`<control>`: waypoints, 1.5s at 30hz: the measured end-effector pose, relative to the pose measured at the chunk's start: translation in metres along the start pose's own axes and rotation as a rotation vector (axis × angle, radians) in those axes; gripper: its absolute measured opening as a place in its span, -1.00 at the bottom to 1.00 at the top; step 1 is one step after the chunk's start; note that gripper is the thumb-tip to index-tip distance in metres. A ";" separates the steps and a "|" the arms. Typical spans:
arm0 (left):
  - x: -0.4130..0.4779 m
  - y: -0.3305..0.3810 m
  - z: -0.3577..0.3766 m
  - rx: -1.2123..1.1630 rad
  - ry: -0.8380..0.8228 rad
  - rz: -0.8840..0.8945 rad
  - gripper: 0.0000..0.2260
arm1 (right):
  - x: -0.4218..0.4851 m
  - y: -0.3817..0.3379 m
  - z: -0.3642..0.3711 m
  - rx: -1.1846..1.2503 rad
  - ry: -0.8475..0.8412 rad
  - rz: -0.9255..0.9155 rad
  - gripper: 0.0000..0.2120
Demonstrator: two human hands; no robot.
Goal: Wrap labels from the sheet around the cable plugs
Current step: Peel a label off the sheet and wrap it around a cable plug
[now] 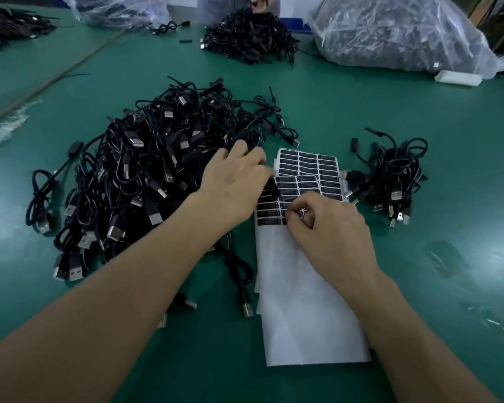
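Table (419, 112) carries the unlabelled cable heap (146, 175) left of centre, within easy reach. Label sheet (303, 286) lies toward the near edge, beside a smaller bundle (390, 175). Left hand (236, 181) grips one plug (271, 188) over the sheet, ready for wrapping. Right hand (329, 231) pinches a label (286, 220), apparently peeling it.

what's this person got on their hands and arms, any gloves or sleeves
Nothing worn shows. The left hand and the right hand have no gloves, and no ring, watch or band is visible. Above the wrists there is no sleeve in view, right up to the frame's edge.
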State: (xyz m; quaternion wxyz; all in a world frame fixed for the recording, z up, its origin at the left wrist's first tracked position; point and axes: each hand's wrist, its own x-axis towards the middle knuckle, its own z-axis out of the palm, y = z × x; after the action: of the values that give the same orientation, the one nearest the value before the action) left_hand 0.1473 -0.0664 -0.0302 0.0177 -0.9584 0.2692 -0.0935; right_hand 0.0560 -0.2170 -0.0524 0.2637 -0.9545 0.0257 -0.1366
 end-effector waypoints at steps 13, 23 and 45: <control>0.002 -0.013 0.009 0.023 0.094 0.071 -0.69 | 0.000 -0.001 0.004 0.002 0.017 -0.003 -0.93; -0.010 -0.024 0.018 0.115 0.189 0.103 -0.75 | 0.000 0.001 0.005 0.005 0.022 -0.010 -0.92; -0.044 0.009 -0.033 -0.176 0.538 0.098 -0.67 | -0.003 -0.001 -0.017 -0.015 0.135 0.104 -0.78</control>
State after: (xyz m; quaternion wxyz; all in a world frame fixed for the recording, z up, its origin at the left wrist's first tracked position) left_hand 0.0996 -0.0505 -0.0061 -0.1331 -0.8828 0.3175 -0.3196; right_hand 0.0483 -0.2241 -0.0382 0.2612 -0.9424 0.0940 -0.1865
